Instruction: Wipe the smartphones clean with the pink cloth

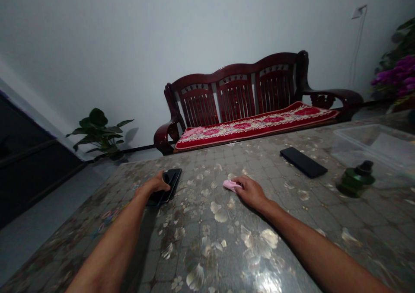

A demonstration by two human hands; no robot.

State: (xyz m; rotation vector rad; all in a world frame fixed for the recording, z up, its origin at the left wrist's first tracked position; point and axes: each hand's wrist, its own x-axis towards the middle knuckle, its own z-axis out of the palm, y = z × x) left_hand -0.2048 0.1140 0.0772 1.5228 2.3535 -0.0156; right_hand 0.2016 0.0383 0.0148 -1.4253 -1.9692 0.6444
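My left hand (158,183) is at the left of the table, with its thumb and fingers closed around a dark, flat phone (158,198). A second dark, flat device (177,177), like a phone or tablet, lies under or against it; their overlap is partly hidden by the hand. Near the middle of the table, my right hand (252,191) grips a small folded pink cloth (231,185) that touches the tabletop. To the right of that hand, a black rectangular case or box (303,162) lies flat.
A green bottle with a black cap (355,179) stands at the right, beside a clear plastic bin (348,137). Small colourful items (106,217) lie by my left forearm. Behind the patterned table (207,241) are a wooden bench (236,90) and a potted plant (99,131).
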